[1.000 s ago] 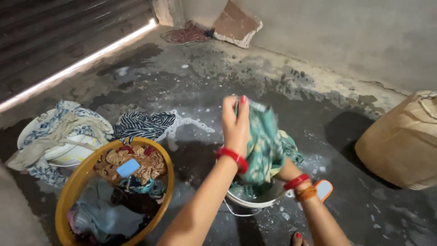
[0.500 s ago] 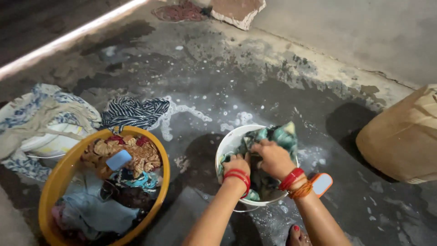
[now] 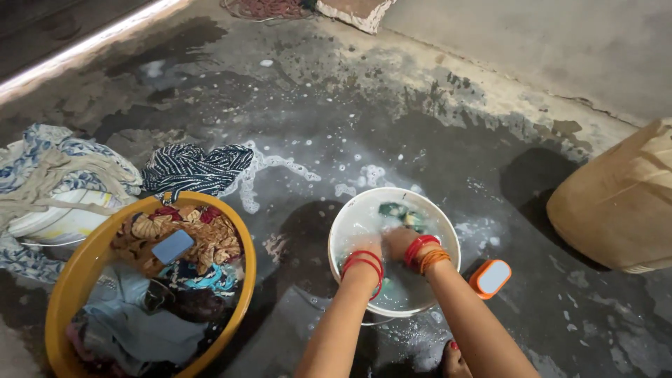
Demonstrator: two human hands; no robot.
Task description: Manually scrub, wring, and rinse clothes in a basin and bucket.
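A white bucket (image 3: 340, 231) of soapy water stands on the wet concrete floor in front of me. Both my hands are plunged into it. My left hand (image 3: 367, 248), red bangles on its wrist, and my right hand (image 3: 402, 241), with red and orange bangles, grip a green patterned cloth (image 3: 401, 213) and press it down into the water. Only a bit of the cloth shows above the foam at the far side of the bucket. My fingers are hidden under the water.
A yellow tub (image 3: 241, 241) full of clothes, with a blue block (image 3: 173, 246) on top, stands at left. Behind it lie a striped cloth (image 3: 199, 168) and a heap of laundry (image 3: 59, 175). An orange-rimmed soap box (image 3: 490, 278) lies right of the bucket, a tan sack (image 3: 623, 203) farther right.
A second ago I held the green cloth up above the bucket. Both hands have since pushed it down into the bucket, and it is now mostly under the water.
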